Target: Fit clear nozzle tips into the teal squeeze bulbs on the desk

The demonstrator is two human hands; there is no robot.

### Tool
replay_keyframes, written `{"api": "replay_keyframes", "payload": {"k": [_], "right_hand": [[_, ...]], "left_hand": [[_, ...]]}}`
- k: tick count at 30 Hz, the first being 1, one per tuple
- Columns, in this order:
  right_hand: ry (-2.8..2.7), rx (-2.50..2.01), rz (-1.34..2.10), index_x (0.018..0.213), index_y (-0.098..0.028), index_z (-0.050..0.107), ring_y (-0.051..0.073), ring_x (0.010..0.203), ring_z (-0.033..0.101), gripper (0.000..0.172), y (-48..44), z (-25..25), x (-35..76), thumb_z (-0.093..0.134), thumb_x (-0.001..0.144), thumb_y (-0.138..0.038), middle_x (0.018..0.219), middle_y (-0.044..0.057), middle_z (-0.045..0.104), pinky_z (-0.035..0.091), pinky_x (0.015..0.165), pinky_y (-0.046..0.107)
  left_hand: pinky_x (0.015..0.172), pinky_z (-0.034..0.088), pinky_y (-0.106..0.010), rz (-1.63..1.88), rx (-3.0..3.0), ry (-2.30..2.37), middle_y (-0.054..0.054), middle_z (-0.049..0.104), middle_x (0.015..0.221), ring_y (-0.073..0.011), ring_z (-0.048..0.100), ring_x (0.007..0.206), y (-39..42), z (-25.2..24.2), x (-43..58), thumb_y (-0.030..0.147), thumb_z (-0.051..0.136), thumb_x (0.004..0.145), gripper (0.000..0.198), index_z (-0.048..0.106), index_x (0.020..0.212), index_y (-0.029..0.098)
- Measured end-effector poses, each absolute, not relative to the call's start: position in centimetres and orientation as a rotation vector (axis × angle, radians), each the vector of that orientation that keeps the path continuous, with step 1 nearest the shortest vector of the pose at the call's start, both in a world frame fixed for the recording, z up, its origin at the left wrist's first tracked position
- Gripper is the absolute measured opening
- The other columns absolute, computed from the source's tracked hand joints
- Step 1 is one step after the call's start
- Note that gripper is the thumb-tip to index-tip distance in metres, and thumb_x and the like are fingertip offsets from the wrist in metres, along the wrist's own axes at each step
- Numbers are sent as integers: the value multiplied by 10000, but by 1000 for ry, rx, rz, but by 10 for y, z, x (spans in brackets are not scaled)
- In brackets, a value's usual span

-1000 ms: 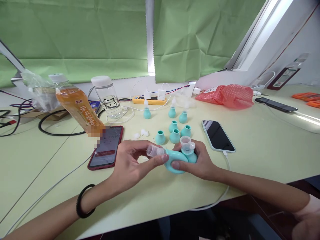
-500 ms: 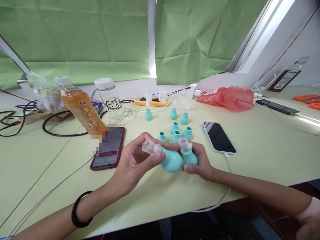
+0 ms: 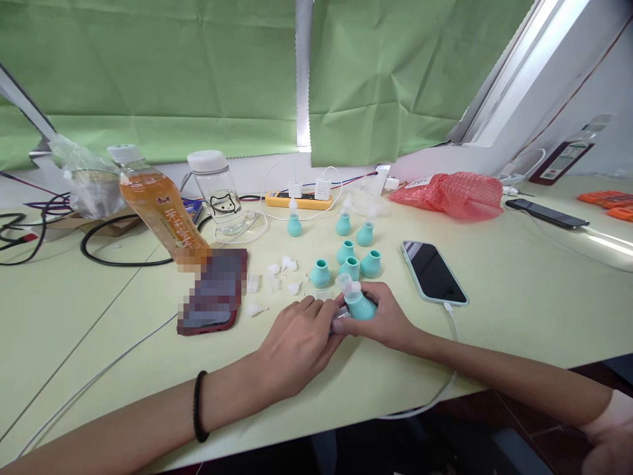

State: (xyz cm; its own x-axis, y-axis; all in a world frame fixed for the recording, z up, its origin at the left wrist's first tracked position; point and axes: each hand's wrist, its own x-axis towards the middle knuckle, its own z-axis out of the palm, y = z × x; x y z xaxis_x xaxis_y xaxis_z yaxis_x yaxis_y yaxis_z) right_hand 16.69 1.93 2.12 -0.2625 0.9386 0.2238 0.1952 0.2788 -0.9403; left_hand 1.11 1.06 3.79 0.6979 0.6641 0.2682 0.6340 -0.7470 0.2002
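My right hand (image 3: 388, 316) is closed around a teal squeeze bulb (image 3: 362, 307) with a clear plastic nozzle piece (image 3: 349, 285) on its neck, pointing up and left. Against it, my left hand (image 3: 299, 343) is turned back-up with its fingers curled. A clear plastic end (image 3: 341, 315) shows between the two hands; the second bulb, visible in my left hand earlier, is hidden behind the fingers. Just beyond stand several open-necked teal bulbs (image 3: 321, 274). Farther back are three bulbs with clear tips fitted (image 3: 294, 225). Small whitish plastic pieces (image 3: 273, 282) lie left of them.
A red-cased phone (image 3: 217, 297), a tilted orange drink bottle (image 3: 161, 214) and a clear jar (image 3: 217, 194) are on the left. Right of the bulbs lies a charging phone (image 3: 434, 272). Behind are a yellow power strip (image 3: 297, 201) and a red bubble-wrap bundle (image 3: 450, 194).
My left hand has turned over, back upward, and moved right against my right hand, hiding its bulb. The right hand's bulb has shifted slightly left. The whitish pieces on the table are now uncovered.
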Motion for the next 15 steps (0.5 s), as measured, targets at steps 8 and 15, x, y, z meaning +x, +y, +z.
{"api": "replay_keyframes", "payload": {"k": [8, 15], "right_hand": [[-1864, -1096, 642, 619, -137, 555, 91, 509, 452, 183, 20, 18, 168, 619, 626, -307, 538, -11, 506, 387, 472, 200], [-1975, -1035, 696, 640, -132, 558, 75, 498, 440, 162, 19, 25, 173, 623, 630, -280, 547, -15, 504, 372, 446, 178]], "left_hand": [[491, 391, -275, 343, 2696, 1284, -76, 587, 720, -199, 556, 623, 24, 39, 9, 464, 328, 796, 360, 476, 800, 136], [491, 312, -210, 290, 2513, 928, 21, 483, 573, -86, 408, 512, 35, 52, -1, 474, 385, 770, 366, 539, 729, 144]]}}
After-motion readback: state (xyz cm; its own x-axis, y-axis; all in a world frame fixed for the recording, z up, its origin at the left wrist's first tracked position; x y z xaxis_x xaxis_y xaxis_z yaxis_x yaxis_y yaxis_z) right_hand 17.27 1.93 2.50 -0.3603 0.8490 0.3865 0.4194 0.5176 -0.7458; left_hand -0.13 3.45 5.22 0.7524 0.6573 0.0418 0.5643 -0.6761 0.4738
